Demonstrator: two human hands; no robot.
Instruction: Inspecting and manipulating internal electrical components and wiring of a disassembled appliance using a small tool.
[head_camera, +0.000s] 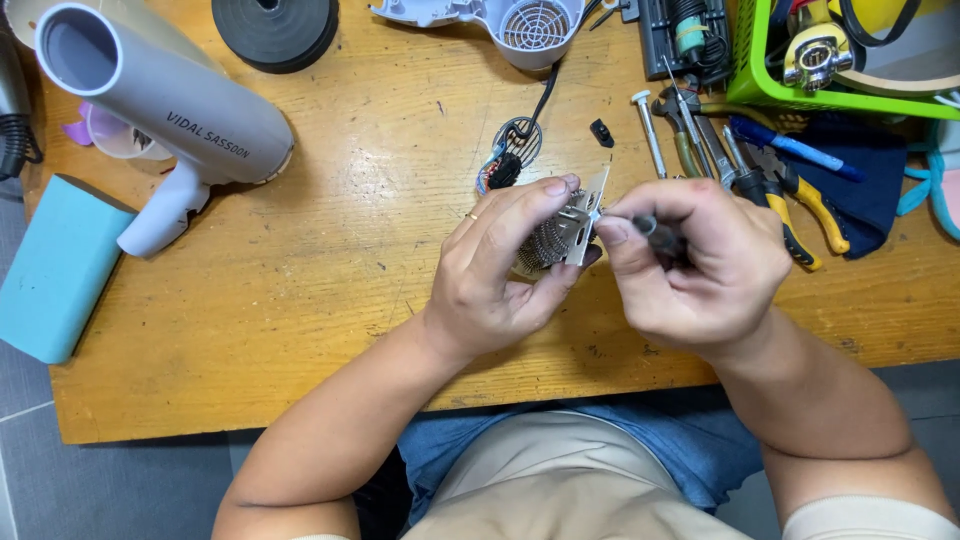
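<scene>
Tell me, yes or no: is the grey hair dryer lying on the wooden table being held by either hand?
No. The grey hair dryer lies untouched at the table's far left, while the left hand grips a coiled heating element and the right hand a dark tool.

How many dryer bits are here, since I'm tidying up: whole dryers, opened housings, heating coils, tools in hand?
Whole grey hair dryer: 1
Opened dryer housing: 1
Heating coil, in the left hand: 1
Dark-handled tool, in the right hand: 1
Total: 4

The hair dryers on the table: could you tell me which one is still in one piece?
The grey dryer at the left, lying whole with its handle on. The white one at the top edge is an opened shell.
</scene>
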